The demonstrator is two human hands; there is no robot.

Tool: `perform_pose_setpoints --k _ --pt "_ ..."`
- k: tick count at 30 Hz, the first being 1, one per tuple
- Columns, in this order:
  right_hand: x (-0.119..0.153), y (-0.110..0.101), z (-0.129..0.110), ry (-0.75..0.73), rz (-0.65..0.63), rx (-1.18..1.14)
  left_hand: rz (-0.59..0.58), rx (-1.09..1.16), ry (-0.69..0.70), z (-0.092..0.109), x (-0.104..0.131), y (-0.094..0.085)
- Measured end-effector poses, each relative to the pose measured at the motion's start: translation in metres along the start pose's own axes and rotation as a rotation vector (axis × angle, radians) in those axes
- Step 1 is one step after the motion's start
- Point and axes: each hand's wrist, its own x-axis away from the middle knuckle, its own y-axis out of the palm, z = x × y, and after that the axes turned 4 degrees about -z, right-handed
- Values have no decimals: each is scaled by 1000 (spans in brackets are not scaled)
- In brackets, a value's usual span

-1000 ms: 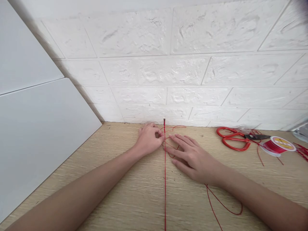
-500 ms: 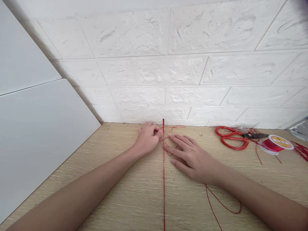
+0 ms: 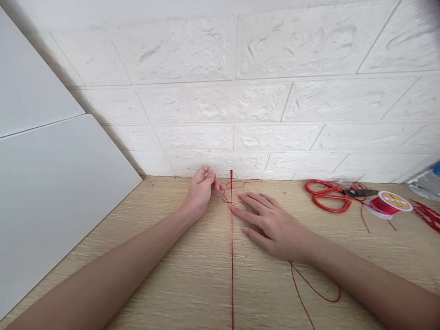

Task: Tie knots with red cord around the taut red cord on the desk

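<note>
A red cord (image 3: pixel 232 266) runs straight from a small dark peg (image 3: pixel 231 171) at the wall down toward me, with a short knotted length just below the peg. To its left, my left hand (image 3: pixel 202 188) is closed, thumb and forefinger pinched on a thin red cord end, mostly hidden by the fingers. The little finger reaches toward a loose loop (image 3: pixel 224 198) that crosses the straight cord. My right hand (image 3: pixel 275 224) lies palm down on the table with fingers spread, its fingertips beside the straight cord and over the loop's right side.
On the right lie orange-handled scissors (image 3: pixel 332 203), a spool of red cord (image 3: pixel 388 205) and a braided red piece (image 3: pixel 427 215). A slack cord loop (image 3: pixel 319 293) comes from under my right wrist. White brick-pattern wall (image 3: pixel 257 105) stands behind; a white panel (image 3: pixel 62 183) on the left.
My left hand has moved left and slightly up, away from the straight cord, and turned, drawing the thin cord with it. My right hand has stayed nearly still. The view has shifted slightly.
</note>
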Motion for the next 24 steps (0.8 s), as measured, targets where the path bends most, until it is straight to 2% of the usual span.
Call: perform_pose_setpoints --k 3,5,10,13,16,18,20,22,24 --pt "0 1 0 0 3 -5 21 7 -37 1 0 0" --pt "0 1 1 3 9 -8 12 -115 -40 2 1 -1" --pt "0 2 1 5 9 -3 -189 -735 53 19 10 1" --pt "0 2 1 4 15 -6 -217 -1112 83 33 16 2" --pt "0 3 1 6 16 -10 -282 -1289 114 46 18 -3" --pt "0 3 1 10 12 -6 -425 -1261 27 54 18 -8" --pt "0 2 2 8 8 -4 -590 -1083 -102 63 17 -12" --pt "0 2 2 6 13 -8 -631 -891 -167 72 15 -15" --pt "-1 2 2 7 24 -11 -588 -780 -178 78 13 -15"
